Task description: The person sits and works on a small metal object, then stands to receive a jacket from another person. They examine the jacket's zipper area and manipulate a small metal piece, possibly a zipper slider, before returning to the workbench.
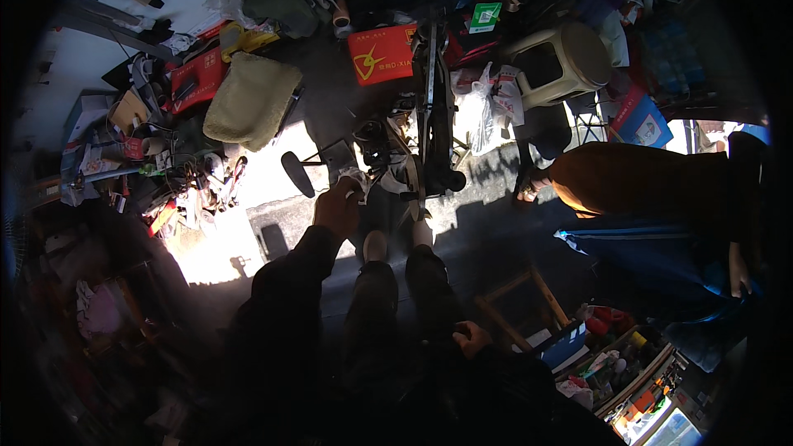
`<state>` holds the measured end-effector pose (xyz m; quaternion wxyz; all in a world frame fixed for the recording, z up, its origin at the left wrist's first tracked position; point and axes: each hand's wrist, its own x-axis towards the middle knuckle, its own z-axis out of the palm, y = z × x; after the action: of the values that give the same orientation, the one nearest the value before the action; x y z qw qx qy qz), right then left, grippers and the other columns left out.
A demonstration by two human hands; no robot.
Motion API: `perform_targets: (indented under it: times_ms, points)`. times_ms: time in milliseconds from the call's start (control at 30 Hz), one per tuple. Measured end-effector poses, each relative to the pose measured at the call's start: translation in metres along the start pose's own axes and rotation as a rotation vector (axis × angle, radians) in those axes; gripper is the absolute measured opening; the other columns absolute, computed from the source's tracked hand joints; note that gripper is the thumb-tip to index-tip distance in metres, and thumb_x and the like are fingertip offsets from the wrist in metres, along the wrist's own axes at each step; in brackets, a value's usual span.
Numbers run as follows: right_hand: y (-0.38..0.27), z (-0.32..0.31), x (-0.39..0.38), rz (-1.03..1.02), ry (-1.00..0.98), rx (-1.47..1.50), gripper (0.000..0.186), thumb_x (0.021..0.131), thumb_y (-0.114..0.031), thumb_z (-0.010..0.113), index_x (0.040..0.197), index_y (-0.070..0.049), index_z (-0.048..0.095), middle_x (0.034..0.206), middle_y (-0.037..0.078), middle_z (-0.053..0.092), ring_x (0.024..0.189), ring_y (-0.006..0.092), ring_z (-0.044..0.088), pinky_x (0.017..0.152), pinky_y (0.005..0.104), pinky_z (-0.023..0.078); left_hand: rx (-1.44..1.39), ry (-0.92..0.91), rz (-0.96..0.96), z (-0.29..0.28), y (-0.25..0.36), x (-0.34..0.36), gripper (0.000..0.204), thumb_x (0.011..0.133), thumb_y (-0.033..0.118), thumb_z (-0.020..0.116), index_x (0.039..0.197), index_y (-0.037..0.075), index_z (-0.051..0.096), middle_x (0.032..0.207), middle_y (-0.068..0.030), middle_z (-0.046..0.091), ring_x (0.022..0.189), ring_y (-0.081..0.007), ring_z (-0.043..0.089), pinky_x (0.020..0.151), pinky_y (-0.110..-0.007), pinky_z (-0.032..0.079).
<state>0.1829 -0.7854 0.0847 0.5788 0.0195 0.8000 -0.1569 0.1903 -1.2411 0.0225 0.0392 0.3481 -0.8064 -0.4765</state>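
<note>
My left hand [337, 208] reaches forward to the near left side of a dark metal machine [428, 107] with a long upright arm. Its fingers are closed on a crumpled pale wad [356, 179], cloth or paper, I cannot tell which. My right hand [471, 339] stays low beside my right leg, its fingers curled in; whether anything is inside them is hidden by shadow. Just left of the machine, a dark oval pad [296, 174] juts out on a thin bar. My two feet stand close in front of the machine's base.
A fleecy-covered seat [252, 99] stands left, past a heap of tools [211, 186]. A beige plastic stool [562, 62] lies on its side behind right. Another person [636, 177] is at the right, near blue cloth [652, 256]. A wooden frame [524, 310] and a cluttered box [632, 363] sit near right.
</note>
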Motion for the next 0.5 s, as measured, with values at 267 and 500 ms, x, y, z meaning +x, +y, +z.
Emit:
perform_targets:
  times_ms: [267,500]
  points:
    - [0.044,0.015,0.037,0.016,0.277,0.071,0.036,0.093,-0.027,0.067,0.121,-0.005,0.069,0.111,0.018,0.072,0.103,0.0301,0.070,0.089,0.0442,0.056,0.014,0.028,0.042,0.150,-0.102,0.219,0.018,0.094,0.020,0.067,0.102,0.004,0.068,0.099,-0.0204,0.073,0.098,-0.0399,0.069,0.081,-0.048,0.054]
    - [0.023,0.002,0.073,-0.096,0.472,0.146,0.019,0.091,-0.017,0.067,0.105,-0.004,0.071,0.097,0.014,0.072,0.088,0.0250,0.069,0.081,0.0382,0.055,0.005,-0.115,0.076,0.246,-0.156,0.302,0.026,0.089,0.027,0.071,0.103,0.005,0.071,0.100,-0.0188,0.073,0.098,-0.0379,0.069,0.084,-0.047,0.053]
